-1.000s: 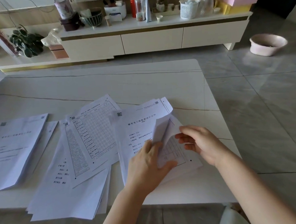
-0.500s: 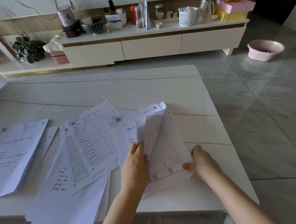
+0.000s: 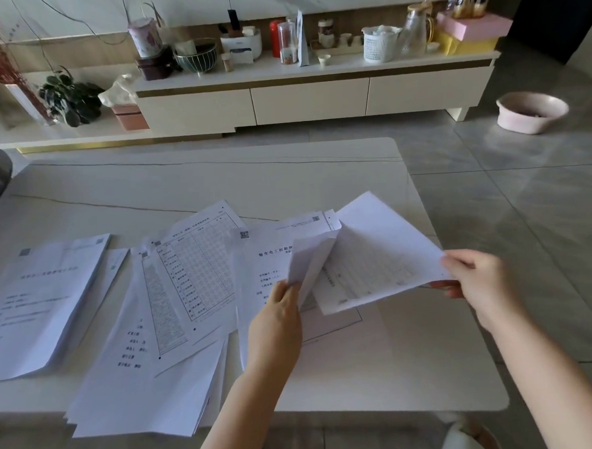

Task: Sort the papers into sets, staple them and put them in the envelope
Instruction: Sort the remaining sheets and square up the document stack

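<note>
We see the right hand [image 3: 479,280] pinching the near-right edge of a loose sheet [image 3: 375,254], thumb on top and fingers under, lifting it clear of the right pile [image 3: 256,281] on the tabletop [image 3: 216,173]. The sheet hangs tilted above the pile, printed table facing down and showing through. We judge it is being pulled out for sorting into another set.

The left hand [image 3: 279,321] has its fingers curled round the folded-up edge of a page [image 3: 307,261] in that same pile, holding it raised so the lower pages show and the pile stays put while the sheet comes away.

Papers lie in three groups on the tabletop: the right pile under the hands, a fanned middle pile [image 3: 162,317] with a table-grid page on top, and a left pile [image 3: 41,299] overhanging the near edge slightly. The middle and right piles overlap at their edges, so a sheet dropped between them could mix sets. Sorting looks only partly done.

No stapler or envelope is in view, so we cannot tell where they are.

Beyond the tabletop stands a low cabinet [image 3: 308,96] crowded with jars, a white basket [image 3: 377,45], a bowl and boxes; a plant [image 3: 68,99] sits on a lower shelf to the left, a pink basin [image 3: 532,110] on the floor to the right. None of it blocks the hands.
</note>
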Demonstrator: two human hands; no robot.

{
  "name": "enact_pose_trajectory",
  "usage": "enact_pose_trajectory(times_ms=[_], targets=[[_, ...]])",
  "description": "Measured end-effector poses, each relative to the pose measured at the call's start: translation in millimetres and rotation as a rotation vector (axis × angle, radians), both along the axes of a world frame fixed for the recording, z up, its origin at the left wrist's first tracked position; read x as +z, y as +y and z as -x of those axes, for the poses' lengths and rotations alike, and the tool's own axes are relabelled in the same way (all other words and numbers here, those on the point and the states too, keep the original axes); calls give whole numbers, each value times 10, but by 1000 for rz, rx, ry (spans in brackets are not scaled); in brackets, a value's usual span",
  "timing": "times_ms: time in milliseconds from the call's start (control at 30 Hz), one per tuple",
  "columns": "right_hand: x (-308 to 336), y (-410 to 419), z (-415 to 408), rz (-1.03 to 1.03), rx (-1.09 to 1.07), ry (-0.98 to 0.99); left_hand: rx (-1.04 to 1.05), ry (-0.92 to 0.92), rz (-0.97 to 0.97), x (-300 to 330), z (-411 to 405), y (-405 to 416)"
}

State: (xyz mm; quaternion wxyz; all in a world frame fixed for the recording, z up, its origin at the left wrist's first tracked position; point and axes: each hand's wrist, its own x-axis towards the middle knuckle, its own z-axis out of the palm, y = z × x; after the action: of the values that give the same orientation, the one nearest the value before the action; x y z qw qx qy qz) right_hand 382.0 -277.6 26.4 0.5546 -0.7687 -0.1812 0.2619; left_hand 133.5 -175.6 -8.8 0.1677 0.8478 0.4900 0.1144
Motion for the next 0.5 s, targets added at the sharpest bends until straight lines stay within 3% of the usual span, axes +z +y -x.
enact_pose_trajectory(times_ms=[167, 367, 500], targets=[[121, -247, -188, -137, -215, -48, -103, -53, 61, 0, -31, -35], [50, -477, -119, -322, -355, 236, -191, -102, 164, -79, -56, -42], [123, -392, -149, -345, -333, 275, -237, -137, 160, -113, -55, -62]])
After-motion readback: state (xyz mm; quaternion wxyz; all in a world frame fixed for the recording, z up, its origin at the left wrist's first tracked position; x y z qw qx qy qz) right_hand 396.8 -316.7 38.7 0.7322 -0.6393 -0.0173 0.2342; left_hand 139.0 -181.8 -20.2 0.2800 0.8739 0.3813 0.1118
